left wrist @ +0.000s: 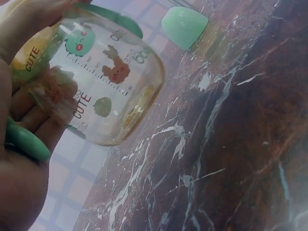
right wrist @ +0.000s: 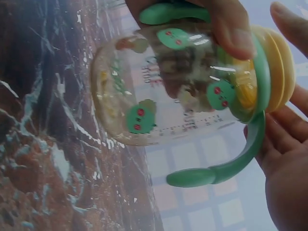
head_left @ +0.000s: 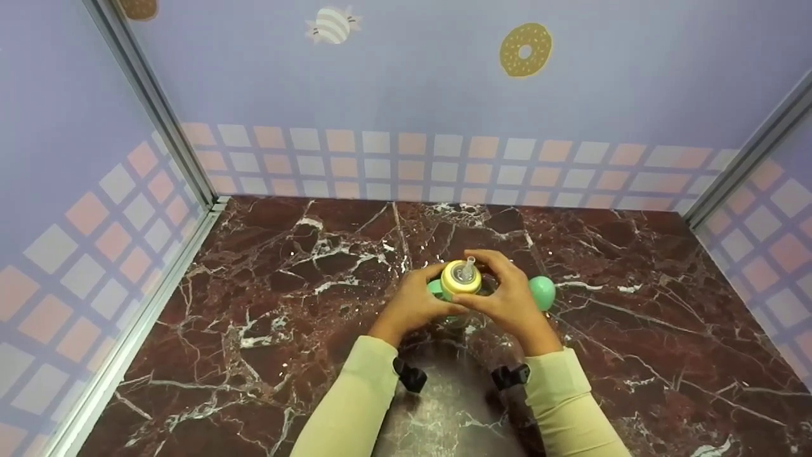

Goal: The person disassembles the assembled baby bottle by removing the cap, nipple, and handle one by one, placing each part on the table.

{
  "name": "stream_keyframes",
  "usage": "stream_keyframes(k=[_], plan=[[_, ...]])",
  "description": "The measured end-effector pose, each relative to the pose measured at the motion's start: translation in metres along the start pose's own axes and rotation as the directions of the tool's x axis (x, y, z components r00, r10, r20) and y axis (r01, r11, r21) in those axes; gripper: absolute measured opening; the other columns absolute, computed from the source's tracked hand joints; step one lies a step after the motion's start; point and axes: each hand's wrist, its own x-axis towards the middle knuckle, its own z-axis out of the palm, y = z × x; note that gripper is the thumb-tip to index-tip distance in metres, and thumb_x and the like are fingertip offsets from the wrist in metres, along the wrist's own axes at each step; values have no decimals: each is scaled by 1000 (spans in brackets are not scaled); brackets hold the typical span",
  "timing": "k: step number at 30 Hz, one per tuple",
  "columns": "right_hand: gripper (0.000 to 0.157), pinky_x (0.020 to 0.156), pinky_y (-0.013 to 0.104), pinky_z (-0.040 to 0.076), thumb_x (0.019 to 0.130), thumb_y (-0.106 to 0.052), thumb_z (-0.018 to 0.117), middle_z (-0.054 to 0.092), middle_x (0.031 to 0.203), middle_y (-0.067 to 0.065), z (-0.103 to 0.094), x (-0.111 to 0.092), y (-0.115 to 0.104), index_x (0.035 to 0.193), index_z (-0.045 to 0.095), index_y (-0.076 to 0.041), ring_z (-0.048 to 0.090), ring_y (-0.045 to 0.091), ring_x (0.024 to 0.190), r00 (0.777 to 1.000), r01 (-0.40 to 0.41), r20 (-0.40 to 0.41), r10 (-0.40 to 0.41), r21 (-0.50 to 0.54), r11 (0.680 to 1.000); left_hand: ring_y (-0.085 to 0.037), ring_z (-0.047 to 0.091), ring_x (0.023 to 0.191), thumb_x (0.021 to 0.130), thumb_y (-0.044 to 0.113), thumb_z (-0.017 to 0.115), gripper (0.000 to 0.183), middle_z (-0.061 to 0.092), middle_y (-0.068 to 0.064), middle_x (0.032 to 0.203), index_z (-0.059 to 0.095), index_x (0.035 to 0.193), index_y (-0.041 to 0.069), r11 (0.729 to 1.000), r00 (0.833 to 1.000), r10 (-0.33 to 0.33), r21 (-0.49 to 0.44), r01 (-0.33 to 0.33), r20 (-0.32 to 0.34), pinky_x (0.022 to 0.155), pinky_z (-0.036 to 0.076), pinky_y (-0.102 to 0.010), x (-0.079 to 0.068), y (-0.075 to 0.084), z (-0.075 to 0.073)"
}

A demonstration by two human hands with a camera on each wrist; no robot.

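Observation:
A clear baby bottle (right wrist: pixel 159 91) with printed cartoon figures, a yellow collar (head_left: pixel 451 279), green side handles (right wrist: pixel 231 168) and a clear straw spout (head_left: pixel 469 266) is between both hands. My left hand (head_left: pixel 415 301) grips its body, thumb along the side in the right wrist view and one handle against the palm in the left wrist view. The right hand (head_left: pixel 510 298) curls around the yellow collar, thumb at its near side and index finger at its far side. In the head view, the hands hide most of the bottle's body.
A green dome-shaped cap (head_left: pixel 542 292) stands on the dark red marbled table (head_left: pixel 304 343), just right of the right hand. Printed panels (head_left: pixel 431 82) wall in the back and both sides, with metal strips (head_left: pixel 155 95) at the corners.

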Motion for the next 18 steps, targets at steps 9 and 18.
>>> stream_keyframes(k=[9,18], plan=[[79,95,38,51,60,-43,90,63,120,5,11,-2,0,125,60,-8,62,19,108,994,-78,-85,69,-107,991,-13,63,107,62,47,88,78,68,1,121,61,131,20,997,997,21,76,-16,-68,98,48,-35,0,3,1],[81,95,40,49,59,-45,90,63,119,8,21,-1,-3,125,61,-7,62,23,108,989,-92,-128,69,-176,980,-15,63,110,67,35,87,70,68,-1,122,62,129,16,996,994,38,79,-31,-99,101,46,-34,0,1,3]])
